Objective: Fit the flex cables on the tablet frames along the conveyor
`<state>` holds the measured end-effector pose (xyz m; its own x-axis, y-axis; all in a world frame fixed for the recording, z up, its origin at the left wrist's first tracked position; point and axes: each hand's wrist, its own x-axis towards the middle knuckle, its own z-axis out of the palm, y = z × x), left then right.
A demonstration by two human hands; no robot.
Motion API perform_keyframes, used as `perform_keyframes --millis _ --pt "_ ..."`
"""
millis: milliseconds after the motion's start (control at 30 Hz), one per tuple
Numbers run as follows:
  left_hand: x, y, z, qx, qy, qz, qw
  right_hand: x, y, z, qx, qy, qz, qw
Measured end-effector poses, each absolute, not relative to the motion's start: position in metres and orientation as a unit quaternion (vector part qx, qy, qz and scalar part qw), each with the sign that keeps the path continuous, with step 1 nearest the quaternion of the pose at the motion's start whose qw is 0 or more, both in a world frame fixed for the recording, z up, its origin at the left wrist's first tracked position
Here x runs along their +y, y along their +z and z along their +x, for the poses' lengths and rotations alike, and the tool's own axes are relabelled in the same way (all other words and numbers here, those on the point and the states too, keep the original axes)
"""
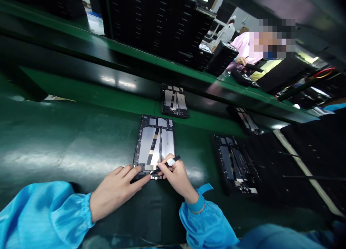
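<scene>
An opened tablet (169, 140) lies on the green bench in front of me, with silver battery panels and dark ribbon cables exposed. My left hand (117, 186) rests its outstretched fingers on the tablet's near left corner, holding nothing. Between the fingertips of my right hand (175, 173) is a thin black pen-shaped tool (176, 158) with a white band. The tool's tip points down at the tablet's near edge, close to my left index finger. Whether the tip touches a part there I cannot tell.
Another opened tablet (175, 101) lies just beyond mine. To the right are a third opened tablet (234, 166) and a fourth (250, 122), beside black stacked trays (294, 169). Tall black stacks (159, 21) stand on the raised shelf behind. A person in pink (242, 43) works across the bench.
</scene>
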<state>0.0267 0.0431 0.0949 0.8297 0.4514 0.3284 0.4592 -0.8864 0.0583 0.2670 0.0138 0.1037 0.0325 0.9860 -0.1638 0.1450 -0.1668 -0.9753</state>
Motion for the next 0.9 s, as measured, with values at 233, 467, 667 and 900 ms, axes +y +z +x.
perform_keyframes --millis 233,467,667,900 --pt "0.052 0.087 0.008 -0.193 -0.204 -0.957 -0.072 0.019 0.084 0.276 -0.346 0.296 -0.622 0.637" --pt "0.048 0.100 0.018 -0.206 -0.212 -0.953 -0.067 0.034 0.072 0.256 -0.225 0.459 -0.536 0.672" --pt "0.093 0.097 0.011 -0.327 -0.151 -0.931 0.049 0.081 0.071 0.208 -0.342 0.497 -0.527 0.598" --pt "0.247 0.097 -0.017 -0.488 -0.169 -0.852 0.086 0.141 0.065 0.260 -0.414 0.313 -0.602 0.607"
